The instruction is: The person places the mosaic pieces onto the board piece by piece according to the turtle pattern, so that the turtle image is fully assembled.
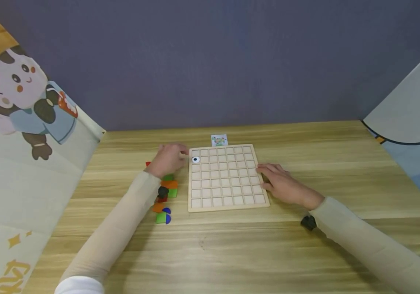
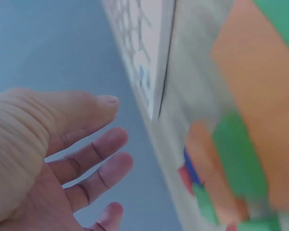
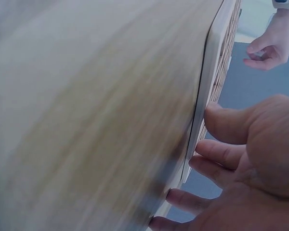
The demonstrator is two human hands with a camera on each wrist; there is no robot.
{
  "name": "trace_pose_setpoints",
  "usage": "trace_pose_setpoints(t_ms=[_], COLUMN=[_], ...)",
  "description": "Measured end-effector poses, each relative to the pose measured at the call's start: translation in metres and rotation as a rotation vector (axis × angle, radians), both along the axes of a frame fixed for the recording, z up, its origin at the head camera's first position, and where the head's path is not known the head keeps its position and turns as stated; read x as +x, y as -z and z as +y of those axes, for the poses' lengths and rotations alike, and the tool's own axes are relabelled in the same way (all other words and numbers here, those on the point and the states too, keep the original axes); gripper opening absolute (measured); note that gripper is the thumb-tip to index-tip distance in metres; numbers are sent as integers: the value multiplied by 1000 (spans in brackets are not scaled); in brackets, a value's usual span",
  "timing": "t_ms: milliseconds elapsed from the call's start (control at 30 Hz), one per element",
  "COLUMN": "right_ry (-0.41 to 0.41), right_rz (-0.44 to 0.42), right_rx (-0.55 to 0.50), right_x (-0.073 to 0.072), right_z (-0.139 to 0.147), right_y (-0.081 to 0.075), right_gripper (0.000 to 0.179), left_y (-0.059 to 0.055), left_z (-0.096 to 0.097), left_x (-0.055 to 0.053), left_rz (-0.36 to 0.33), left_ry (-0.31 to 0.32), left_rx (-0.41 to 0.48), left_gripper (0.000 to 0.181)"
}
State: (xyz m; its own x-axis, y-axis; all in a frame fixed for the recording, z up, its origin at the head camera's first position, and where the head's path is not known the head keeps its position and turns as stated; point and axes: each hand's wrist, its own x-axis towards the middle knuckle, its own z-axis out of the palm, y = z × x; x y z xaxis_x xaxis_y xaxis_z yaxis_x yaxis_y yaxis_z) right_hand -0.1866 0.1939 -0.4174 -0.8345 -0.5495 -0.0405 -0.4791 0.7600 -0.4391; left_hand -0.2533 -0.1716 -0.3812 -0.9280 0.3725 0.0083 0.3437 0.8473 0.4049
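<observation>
A pale wooden grid board (image 1: 228,207) lies flat on the table, with one white eye piece (image 1: 195,159) in a cell by its left edge. My left hand (image 1: 168,158) is over the table just beside the board's upper left edge. In the left wrist view its fingers (image 2: 103,144) are loosely bent and apart, with nothing between them. At the board's right edge rests my right hand (image 1: 281,183), thumb and fingertips touching the rim. Coloured pieces, such as an orange piece (image 1: 170,184) and a green piece (image 1: 161,218), lie under and below the left forearm, partly hidden by it.
A small picture card (image 1: 219,140) lies just behind the board. The wooden table (image 1: 224,253) meets a dark wall panel (image 1: 228,65) at the back. Side walls carry cartoon prints.
</observation>
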Motion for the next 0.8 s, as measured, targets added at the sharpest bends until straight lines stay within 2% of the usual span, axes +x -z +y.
trace_pose_setpoints(t_ms=[167,333,567,800], right_ry=[-5,-13,-11,-15], right_rz=[5,9,8,15], right_rx=[-4,-10,-6,-21], right_x=[1,1,1,1], right_z=[0,0,1,1], right_y=[0,0,1,3], right_gripper=[50,50,50,50], left_y=[-9,-12,-12,-7], left_z=[-21,-38,-50,-62], left_x=[6,12,21,26], left_rz=[36,46,25,40], left_ry=[-22,-44,-69,-70], left_rx=[-5,-12,-29,-49], left_gripper=[24,24,23,22])
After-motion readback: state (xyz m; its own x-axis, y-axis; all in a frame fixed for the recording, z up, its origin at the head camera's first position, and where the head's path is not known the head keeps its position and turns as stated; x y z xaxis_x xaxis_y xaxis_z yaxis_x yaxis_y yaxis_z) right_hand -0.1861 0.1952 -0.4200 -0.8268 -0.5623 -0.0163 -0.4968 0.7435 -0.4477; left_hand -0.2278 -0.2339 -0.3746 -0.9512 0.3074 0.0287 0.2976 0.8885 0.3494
